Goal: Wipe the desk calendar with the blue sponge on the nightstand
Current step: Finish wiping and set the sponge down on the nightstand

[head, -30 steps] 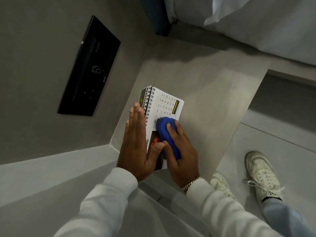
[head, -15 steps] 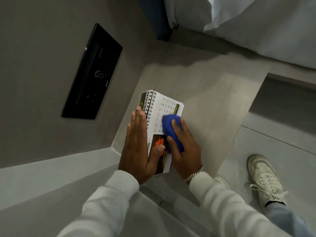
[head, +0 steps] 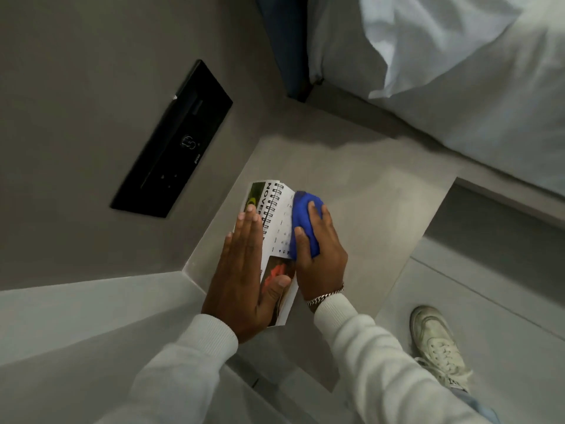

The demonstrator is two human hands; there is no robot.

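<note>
Two hands working: left hand point(head: 244, 270) lies flat with fingers outstretched, pinning the desk calendar point(head: 279, 237) steady, while the right hand point(head: 321, 255) has fingers curled round the blue sponge point(head: 301, 209), scrubbing.

Black wall panel point(head: 171, 139) – long, glossy, set flush in the grey wall point(head: 76, 87), tilted in the frame; small round socket or button near its middle, detail too blurred to read. Right of the panel, top of frame: bed point(head: 458, 71) with white sheets and a pillow point(head: 412, 41), dark bed frame edge point(head: 284, 41) just left of the pillow. Well below and right of the panel: grey floor point(head: 489, 286) with a seam line, one white laced sneaker point(head: 437, 344) on it – a strip of light blue trouser leg point(head: 480, 405) beneath the shoe at the frame's bottom edge.
</note>
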